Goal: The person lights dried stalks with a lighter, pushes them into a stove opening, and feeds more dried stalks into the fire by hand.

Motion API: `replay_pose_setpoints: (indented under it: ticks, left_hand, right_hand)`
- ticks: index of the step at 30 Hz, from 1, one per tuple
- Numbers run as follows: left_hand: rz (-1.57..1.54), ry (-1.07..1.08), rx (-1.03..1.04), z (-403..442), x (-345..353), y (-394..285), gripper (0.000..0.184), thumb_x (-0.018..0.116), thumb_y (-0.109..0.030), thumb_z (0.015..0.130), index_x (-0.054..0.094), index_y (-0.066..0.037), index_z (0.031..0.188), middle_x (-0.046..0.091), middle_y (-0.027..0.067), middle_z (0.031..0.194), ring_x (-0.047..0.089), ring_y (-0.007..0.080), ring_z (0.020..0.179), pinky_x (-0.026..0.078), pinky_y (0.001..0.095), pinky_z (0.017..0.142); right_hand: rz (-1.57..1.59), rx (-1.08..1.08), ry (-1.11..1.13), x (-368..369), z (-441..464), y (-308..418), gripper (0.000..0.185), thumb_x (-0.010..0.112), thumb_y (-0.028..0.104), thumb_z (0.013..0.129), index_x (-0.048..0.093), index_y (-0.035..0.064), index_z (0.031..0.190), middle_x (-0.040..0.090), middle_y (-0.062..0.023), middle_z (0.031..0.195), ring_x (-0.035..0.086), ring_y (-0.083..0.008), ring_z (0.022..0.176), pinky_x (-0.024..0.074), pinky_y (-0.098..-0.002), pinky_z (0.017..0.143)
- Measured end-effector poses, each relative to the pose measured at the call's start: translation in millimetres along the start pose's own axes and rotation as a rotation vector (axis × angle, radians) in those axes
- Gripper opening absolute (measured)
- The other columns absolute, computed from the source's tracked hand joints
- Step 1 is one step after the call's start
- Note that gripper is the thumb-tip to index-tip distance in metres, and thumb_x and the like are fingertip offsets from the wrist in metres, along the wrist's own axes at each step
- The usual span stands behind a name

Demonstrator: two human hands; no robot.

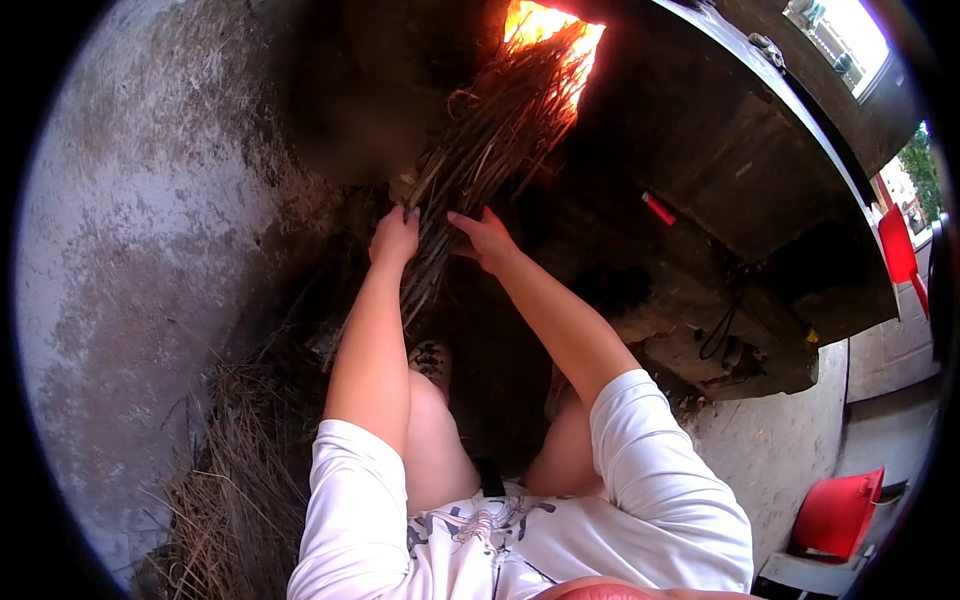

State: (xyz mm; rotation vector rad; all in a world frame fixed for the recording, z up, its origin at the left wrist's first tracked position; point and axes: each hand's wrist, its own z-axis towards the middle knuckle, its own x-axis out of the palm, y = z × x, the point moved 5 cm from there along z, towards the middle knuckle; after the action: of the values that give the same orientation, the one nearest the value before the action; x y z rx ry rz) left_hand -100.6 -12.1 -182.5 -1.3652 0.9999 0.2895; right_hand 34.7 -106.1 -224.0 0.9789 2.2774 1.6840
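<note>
A long bundle of dry twigs (470, 150) slants upward, its far end inside the glowing fire opening (545, 25). My left hand (395, 237) grips the bundle's left side near its lower end, fingers closed on the stalks. On the other side, my right hand (485, 240) is open, with fingers apart and fingertips at the bundle's right edge. Flames light the far ends of the twigs. The bundle's lower end hangs down between my forearms, over the dark floor by my shoe (430, 362).
A heap of dry straw and sticks (235, 490) lies at lower left, against the stained wall (130, 250). The dark stove (720, 130) with its light top edge curves along the right. A red lighter-like object (658, 208) rests on its side. A red bucket (838, 515) stands at lower right.
</note>
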Motion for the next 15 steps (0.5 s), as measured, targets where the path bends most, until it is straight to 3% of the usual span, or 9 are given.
replay_pose_setpoints:
  ticks: [3, 6, 8, 10, 12, 14, 15]
  left_hand:
    - [0.014, 0.047, 0.016, 6.3, 10.7, 5.3, 0.047, 0.038, -0.040, 0.090, 0.045, -0.007, 0.122, 0.051, 0.0196, 0.119, 0.047, 0.0378, 0.110, 0.039, 0.0443, 0.088]
    - [-0.007, 0.156, -0.063, 4.1, 12.2, 2.7, 0.057, 0.042, -0.041, 0.089, 0.036, -0.002, 0.131, 0.042, 0.0194, 0.130, 0.041, 0.0335, 0.120, 0.034, 0.0390, 0.098]
    - [0.037, 0.223, -0.067, 3.7, 16.1, 1.2, 0.061, 0.041, -0.041, 0.089, 0.027, -0.005, 0.137, 0.035, 0.0226, 0.134, 0.040, 0.0361, 0.120, 0.034, 0.0419, 0.098]
    - [0.061, 0.142, -0.063, 5.0, 24.0, 4.4, 0.064, 0.042, -0.043, 0.087, 0.022, -0.009, 0.138, 0.035, 0.0226, 0.134, 0.040, 0.0385, 0.118, 0.035, 0.0440, 0.096]
    - [0.087, 0.061, -0.059, 2.3, 23.2, 2.2, 0.067, 0.042, -0.046, 0.086, 0.018, -0.014, 0.139, 0.034, 0.0226, 0.135, 0.041, 0.0409, 0.117, 0.036, 0.0461, 0.094]
    - [0.075, 0.204, -0.037, -9.1, 15.5, -11.5, 0.089, 0.051, -0.053, 0.078, -0.001, -0.019, 0.142, 0.022, 0.0189, 0.142, 0.038, 0.0395, 0.121, 0.032, 0.0476, 0.098]
    - [0.075, 0.205, -0.037, -11.4, 12.8, -13.8, 0.089, 0.051, -0.053, 0.078, -0.001, -0.019, 0.142, 0.022, 0.0189, 0.142, 0.038, 0.0395, 0.121, 0.032, 0.0476, 0.098]
  right_hand:
    - [-0.026, -0.018, 0.008, -5.2, 8.2, -6.2, 0.097, 0.071, 0.021, 0.075, 0.001, 0.0049, 0.140, 0.021, -0.0143, 0.142, 0.044, -0.0291, 0.116, 0.0540, -0.0420, 0.078]
    - [0.019, 0.003, 0.132, -4.1, 2.6, 1.0, 0.097, 0.071, 0.022, 0.076, 0.001, 0.0047, 0.140, 0.013, -0.0137, 0.145, 0.037, -0.0309, 0.122, 0.0531, -0.0423, 0.079]
    - [0.054, 0.028, 0.230, 2.2, 0.0, 1.5, 0.097, 0.071, 0.022, 0.076, 0.000, 0.0047, 0.140, 0.009, -0.0147, 0.145, 0.035, -0.0320, 0.124, 0.0527, -0.0424, 0.080]
    - [0.008, -0.036, 0.058, -1.4, 5.9, -4.1, 0.098, 0.071, 0.024, 0.076, 0.000, 0.0044, 0.140, 0.011, -0.0168, 0.145, 0.035, -0.0331, 0.123, 0.0521, -0.0427, 0.081]
    - [0.009, -0.027, 0.043, -2.2, 10.0, -6.9, 0.099, 0.071, 0.026, 0.075, -0.001, 0.0046, 0.140, 0.011, -0.0174, 0.145, 0.036, -0.0329, 0.123, 0.0518, -0.0430, 0.081]
    - [0.012, -0.020, 0.029, -4.3, 17.2, -10.7, 0.100, 0.071, 0.027, 0.075, -0.002, 0.0048, 0.140, 0.011, -0.0181, 0.144, 0.036, -0.0327, 0.123, 0.0516, -0.0433, 0.081]
    - [0.029, -0.023, 0.041, -4.9, 21.8, -13.6, 0.099, 0.071, 0.027, 0.075, 0.000, 0.0041, 0.140, 0.014, -0.0182, 0.143, 0.036, -0.0323, 0.123, 0.0515, -0.0435, 0.082]
